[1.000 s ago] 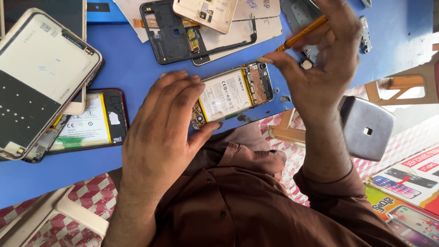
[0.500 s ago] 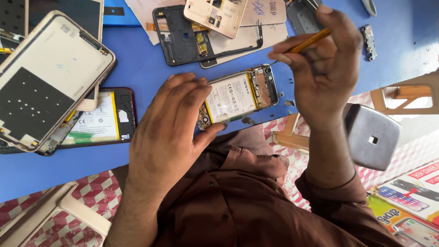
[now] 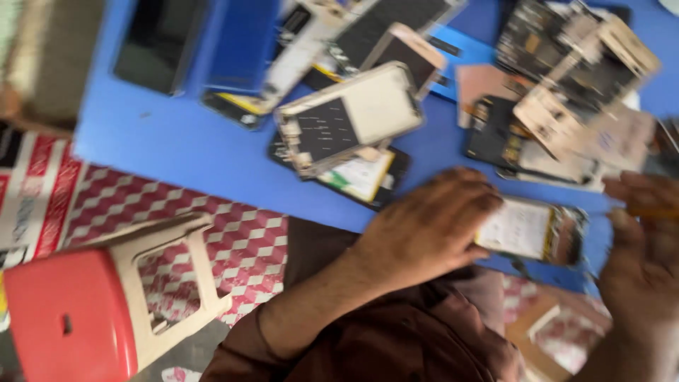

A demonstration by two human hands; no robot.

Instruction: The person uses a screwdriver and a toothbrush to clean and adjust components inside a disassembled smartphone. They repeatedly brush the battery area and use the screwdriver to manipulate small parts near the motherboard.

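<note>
Head view, blurred: left hand (image 3: 424,230) pinches opened phone (image 3: 530,230) at blue table's (image 3: 177,152) near edge, long axis left-right; right hand (image 3: 640,247) just right, pinching thin orange tool (image 3: 654,211).

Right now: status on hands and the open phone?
Left hand pressing on open phone. Right hand beside it, pinching thin orange tool, blurred. Other phone parts lie apart on blue mat.

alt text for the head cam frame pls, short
The left hand steadies an opened phone on a blue table, while the right hand holds a thin orange tool beside it. Other dismantled phones lie above; a red stool stands lower left. The frame is blurred.
</note>
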